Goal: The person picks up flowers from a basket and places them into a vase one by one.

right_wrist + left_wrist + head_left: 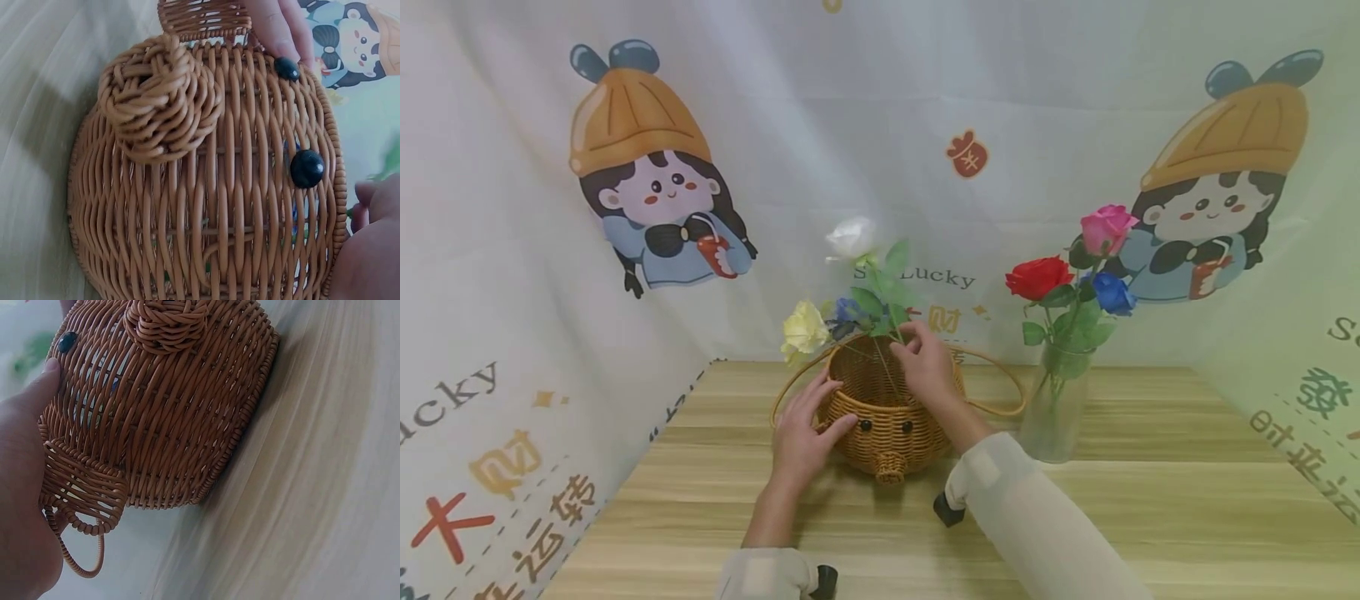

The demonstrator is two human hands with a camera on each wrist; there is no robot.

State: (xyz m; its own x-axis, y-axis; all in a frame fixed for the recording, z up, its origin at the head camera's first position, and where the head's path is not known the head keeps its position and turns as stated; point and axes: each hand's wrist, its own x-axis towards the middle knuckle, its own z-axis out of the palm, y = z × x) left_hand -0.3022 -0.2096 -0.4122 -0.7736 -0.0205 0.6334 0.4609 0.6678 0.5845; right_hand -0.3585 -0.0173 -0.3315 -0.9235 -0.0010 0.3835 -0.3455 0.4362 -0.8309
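Observation:
A woven wicker basket (887, 442) with an animal face, black bead eyes and a round snout stands on the table. My left hand (805, 433) holds its left side by the rim; in the left wrist view the thumb (47, 384) lies beside one eye. Above the basket's right rim, my right hand (928, 371) pinches the stem of a white rose (852, 239), whose stem runs down into the basket. A yellow rose (806, 327) and a blue rose (848, 311) lean out over the back left rim. Their lower stems are mostly hidden by the wicker.
To the right of the basket stands a clear glass vase (1056, 417) with a red rose (1039, 277), a pink rose (1107, 228) and a blue rose (1112, 293). Wicker handle loops (1011, 387) stick out at the basket's sides. Printed cloth (820, 150) hangs behind the wooden table (1150, 500).

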